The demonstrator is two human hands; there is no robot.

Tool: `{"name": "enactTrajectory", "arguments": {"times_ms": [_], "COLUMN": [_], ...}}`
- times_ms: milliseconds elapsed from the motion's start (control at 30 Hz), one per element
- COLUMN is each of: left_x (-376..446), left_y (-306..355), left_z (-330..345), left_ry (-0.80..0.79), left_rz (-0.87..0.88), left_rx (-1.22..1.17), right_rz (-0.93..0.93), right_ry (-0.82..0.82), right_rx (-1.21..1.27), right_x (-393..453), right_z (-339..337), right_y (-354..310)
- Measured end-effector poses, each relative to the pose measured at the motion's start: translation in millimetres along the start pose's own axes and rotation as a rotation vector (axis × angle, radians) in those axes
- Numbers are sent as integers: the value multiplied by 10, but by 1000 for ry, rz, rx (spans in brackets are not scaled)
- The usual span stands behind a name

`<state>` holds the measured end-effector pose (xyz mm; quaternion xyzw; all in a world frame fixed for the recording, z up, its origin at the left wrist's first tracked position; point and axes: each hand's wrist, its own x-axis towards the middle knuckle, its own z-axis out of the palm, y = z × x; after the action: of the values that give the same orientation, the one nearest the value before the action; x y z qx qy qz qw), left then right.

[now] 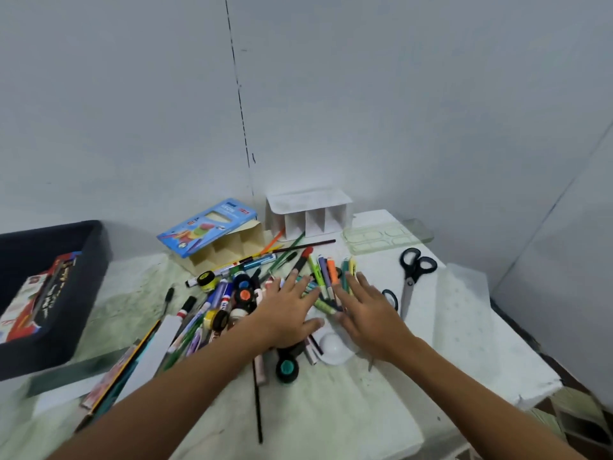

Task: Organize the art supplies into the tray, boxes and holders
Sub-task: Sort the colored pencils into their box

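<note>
Two bare forearms are stretched over the worktop (348,410). The left hand (285,313) and the right hand (368,313) are laid flat, fingers spread and gripping nothing, on a heap of markers (326,277), pens and small paint pots. Behind the heap a white divided holder (308,214) and a blue crayon box (207,224) are seen. Scissors (413,273) lie right of the heap; a dark tray (83,260) is set to its left.
</note>
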<state>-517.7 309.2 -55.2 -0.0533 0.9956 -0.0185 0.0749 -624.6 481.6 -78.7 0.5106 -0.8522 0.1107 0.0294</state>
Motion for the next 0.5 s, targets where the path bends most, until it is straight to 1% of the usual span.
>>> {"name": "enactTrajectory", "arguments": {"times_ms": [100,133,167,233,300,400,500], "left_x": [10,6,3,2,12,17,27], "left_y": [12,3,-7,-33,-79,-192,-334], "left_z": [75,81,79,28,-45,-138,-169], "left_ry": [-44,-54,-66,-86,-80,6,135], "left_rz": [-8,-10,-9,2,29,36,-13], "left_rx": [3,-3,-19,-67,-127,-298,-457], "right_rz": [-40,-61,-76,-74,-47,18,60], "right_ry": [-100,-99,-76,50,92,65,36], "right_rx": [29,5,-7,0,50,194,305], "right_x": [120,163,207,319,496,859,1335], "right_z": [-26,-29,-31,-65,-152,-285,-283], "right_y": [74,86,95,104,110,140,232]}}
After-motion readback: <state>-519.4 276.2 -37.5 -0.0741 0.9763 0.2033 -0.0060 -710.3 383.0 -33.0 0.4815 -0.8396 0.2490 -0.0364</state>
